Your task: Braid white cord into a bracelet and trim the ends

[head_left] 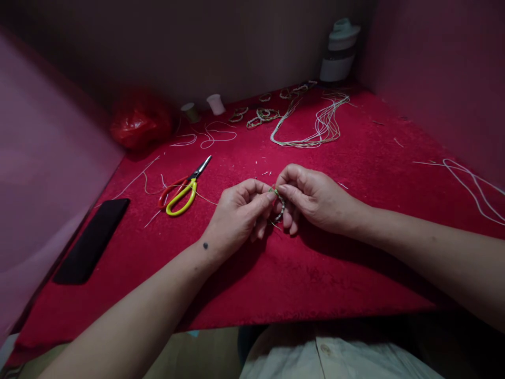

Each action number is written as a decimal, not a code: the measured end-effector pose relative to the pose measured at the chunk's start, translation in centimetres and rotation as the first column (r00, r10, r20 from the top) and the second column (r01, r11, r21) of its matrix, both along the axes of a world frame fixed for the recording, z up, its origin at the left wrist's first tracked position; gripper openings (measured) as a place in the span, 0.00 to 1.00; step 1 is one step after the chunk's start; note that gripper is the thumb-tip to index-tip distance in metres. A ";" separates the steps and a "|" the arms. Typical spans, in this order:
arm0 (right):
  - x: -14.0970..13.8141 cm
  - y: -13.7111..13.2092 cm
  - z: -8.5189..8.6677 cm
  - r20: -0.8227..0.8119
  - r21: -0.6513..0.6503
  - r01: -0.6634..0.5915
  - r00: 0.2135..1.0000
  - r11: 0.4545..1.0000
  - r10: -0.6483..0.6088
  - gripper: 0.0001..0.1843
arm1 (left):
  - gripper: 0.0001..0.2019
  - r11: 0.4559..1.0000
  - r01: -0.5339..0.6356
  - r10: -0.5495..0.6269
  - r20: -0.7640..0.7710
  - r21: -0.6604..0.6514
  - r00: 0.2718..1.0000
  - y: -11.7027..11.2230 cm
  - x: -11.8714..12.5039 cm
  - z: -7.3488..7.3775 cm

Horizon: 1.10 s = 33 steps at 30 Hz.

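Observation:
A small braided cord bracelet [281, 206], green and whitish, is held up between my two hands above the red cloth. My left hand [245, 207] pinches its upper edge between thumb and forefinger. From the right, my right hand [310, 196] pinches the same edge close by, its lower fingers curled behind the loop. Short cord ends stick out below the bracelet. A thin thread runs from near my left hand toward scissors [182, 196] with one red and one yellow handle, lying to the left. The exact knot between the fingertips is too small to make out.
A black phone-like slab [92, 241] lies at the left edge. Farther back are a red plastic bag [141, 126], two thread spools [215, 104], several finished-looking bracelets [265, 116], a bundle of cords [307, 141] and a white bottle [338, 58]. Loose cord [469, 179] lies at right.

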State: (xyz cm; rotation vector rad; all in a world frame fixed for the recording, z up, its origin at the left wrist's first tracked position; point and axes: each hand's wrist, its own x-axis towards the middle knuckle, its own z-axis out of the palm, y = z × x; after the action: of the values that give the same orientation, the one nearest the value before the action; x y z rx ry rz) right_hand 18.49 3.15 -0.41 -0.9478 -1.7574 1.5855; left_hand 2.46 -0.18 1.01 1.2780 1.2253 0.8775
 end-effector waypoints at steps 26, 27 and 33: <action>-0.3 -0.3 0.2 0.071 -0.004 0.056 0.996 0.998 -0.055 0.10 | 0.06 0.989 -0.027 0.046 -0.132 0.146 0.990 -0.3 0.6 -0.1; -0.3 -0.3 0.2 0.075 0.001 0.057 0.996 0.998 -0.057 0.10 | 0.07 0.989 -0.029 0.046 -0.119 0.142 0.992 -0.3 0.6 -0.1; -0.2 -0.4 0.1 0.078 0.036 0.018 0.997 0.999 -0.021 0.10 | 0.08 0.997 0.028 -0.021 -0.096 0.077 0.995 0.0 0.3 -0.2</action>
State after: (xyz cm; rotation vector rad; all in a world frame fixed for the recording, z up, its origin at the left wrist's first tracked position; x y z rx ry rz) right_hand 18.31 2.71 -0.33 -1.0200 -1.8180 1.5194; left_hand 2.75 -0.14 0.86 1.4086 1.2572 0.8629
